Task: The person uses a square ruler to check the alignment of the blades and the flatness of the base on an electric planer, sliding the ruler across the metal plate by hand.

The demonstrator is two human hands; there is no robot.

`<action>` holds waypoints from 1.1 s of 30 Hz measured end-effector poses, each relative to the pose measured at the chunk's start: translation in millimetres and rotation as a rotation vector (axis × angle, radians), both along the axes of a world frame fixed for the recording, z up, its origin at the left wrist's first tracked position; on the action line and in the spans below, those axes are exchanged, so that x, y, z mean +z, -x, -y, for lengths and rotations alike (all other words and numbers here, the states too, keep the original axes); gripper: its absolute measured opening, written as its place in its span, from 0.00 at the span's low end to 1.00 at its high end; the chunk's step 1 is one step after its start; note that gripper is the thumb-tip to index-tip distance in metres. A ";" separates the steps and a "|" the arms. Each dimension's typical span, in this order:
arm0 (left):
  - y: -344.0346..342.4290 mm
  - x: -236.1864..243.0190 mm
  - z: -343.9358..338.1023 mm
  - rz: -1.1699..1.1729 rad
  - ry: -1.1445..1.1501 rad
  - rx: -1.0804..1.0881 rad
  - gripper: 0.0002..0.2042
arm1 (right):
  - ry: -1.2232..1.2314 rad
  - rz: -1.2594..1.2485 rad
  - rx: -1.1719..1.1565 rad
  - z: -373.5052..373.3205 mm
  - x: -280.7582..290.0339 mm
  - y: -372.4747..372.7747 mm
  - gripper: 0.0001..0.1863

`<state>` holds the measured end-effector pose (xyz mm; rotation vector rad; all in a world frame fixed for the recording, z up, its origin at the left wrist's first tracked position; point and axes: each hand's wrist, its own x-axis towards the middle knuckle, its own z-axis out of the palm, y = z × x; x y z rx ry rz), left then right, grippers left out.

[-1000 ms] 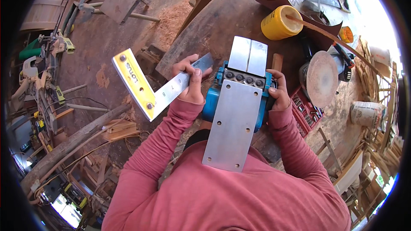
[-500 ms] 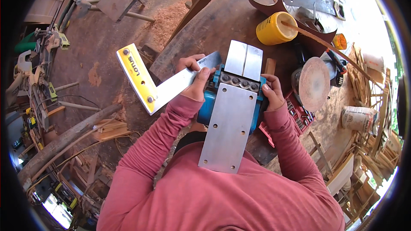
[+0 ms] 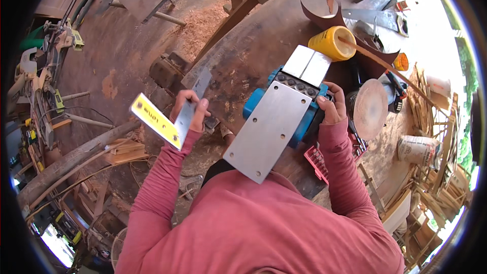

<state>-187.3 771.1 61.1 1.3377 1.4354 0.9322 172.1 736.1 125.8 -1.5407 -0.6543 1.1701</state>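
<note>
My left hand (image 3: 190,110) is closed round the metal blade of a try square (image 3: 153,120), whose yellow-faced stock sticks out to the left. The blade's far end points up and away past my fingers. In front of my chest, a blue electric hand planer (image 3: 269,129) lies bottom up, its flat silver sole facing me and its far end tilted to the right. A row of bolts crosses the gap between the two sole plates. My right hand (image 3: 332,104) grips the planer's right side; part of that hold is hidden behind the body. Square and planer are apart.
Beyond the planer, a yellow tub (image 3: 332,44) with a wooden stick stands on the workbench (image 3: 243,40). A round wooden disc (image 3: 369,110) and a red bit case (image 3: 317,164) are on the right. Farther back lies a handsaw (image 3: 375,18). Stacked wood scraps (image 3: 436,187) line the right.
My left hand has drawn the try square left, away from the planer. The planer has turned clockwise, its far end swinging right toward the yellow tub.
</note>
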 end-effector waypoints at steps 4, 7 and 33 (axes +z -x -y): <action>-1.8 22.2 17.9 0.113 0.057 -0.145 0.19 | -0.028 0.223 0.130 -19.0 4.2 0.9 0.24; 25.5 22.3 22.6 0.034 0.063 -0.282 0.35 | -0.123 0.531 0.274 -38.6 1.4 2.1 0.25; 43.1 67.2 -48.2 0.675 0.293 -0.410 0.31 | -0.298 0.702 0.330 -51.8 -21.4 -5.3 0.20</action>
